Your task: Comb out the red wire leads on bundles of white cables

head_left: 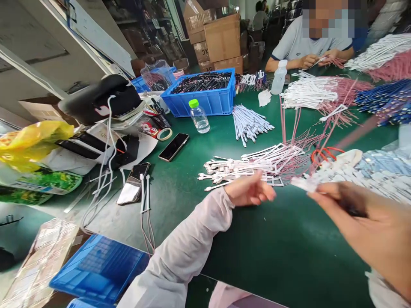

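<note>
My left hand (250, 191) rests on the green bench mat (282, 239), fingers loosely curled and holding nothing. Just beyond its fingertips lies a loose pile of white connectors with pink-red wires (250, 164). My right hand (348, 214) is blurred at the right edge. Its thumb and fingers seem to pinch a small white piece (302, 184). Behind that hand spreads a heap of small white and pale blue pieces (369, 171).
A blue crate of black parts (199, 100), a green-capped bottle (198, 116), white wire bundles (248, 124) and phones (173, 146) stand on the bench. Across it, a co-worker's hands (319, 58) handle white wires. Cardboard boxes (221, 38) are stacked behind.
</note>
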A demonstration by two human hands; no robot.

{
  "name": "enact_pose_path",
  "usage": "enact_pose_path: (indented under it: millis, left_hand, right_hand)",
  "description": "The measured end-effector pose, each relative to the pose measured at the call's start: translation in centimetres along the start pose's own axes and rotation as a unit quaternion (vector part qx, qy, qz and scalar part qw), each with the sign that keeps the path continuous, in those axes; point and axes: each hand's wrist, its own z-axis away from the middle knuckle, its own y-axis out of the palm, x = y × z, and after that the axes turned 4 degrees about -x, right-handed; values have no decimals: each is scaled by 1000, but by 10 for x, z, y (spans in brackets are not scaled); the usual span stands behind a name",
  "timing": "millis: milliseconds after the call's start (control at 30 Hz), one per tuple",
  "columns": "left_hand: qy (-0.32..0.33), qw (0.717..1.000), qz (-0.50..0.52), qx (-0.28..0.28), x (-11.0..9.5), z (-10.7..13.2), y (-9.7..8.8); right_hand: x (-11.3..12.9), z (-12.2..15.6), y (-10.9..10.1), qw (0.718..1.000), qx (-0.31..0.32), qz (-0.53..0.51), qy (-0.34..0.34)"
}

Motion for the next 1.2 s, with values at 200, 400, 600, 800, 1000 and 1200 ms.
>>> enact_pose_path:
  millis: [200,400,600,800,1000,1200]
  left_hand:
    - [-67,997,16,40,36,-9,37]
    - [142,974,-78,-156,28,-10,33]
    - [218,943,-147,-202,35,-14,33]
    - [258,942,-79,-200,19,-9,28]
    - [274,930,-61,-239,11,-7,24]
    - [286,924,-87,-236,7,-6,21]
  right_hand:
    - [2,11,28,970,130,-65,-197]
    - [-9,26,42,987,71,-61,131]
    - [-12,30,57,905,230,-182,309]
    - [-14,34,60,853,272,-262,361]
    - [-10,33,58,849,296,-276,339]
    - [-9,35,58,841,304,-294,337]
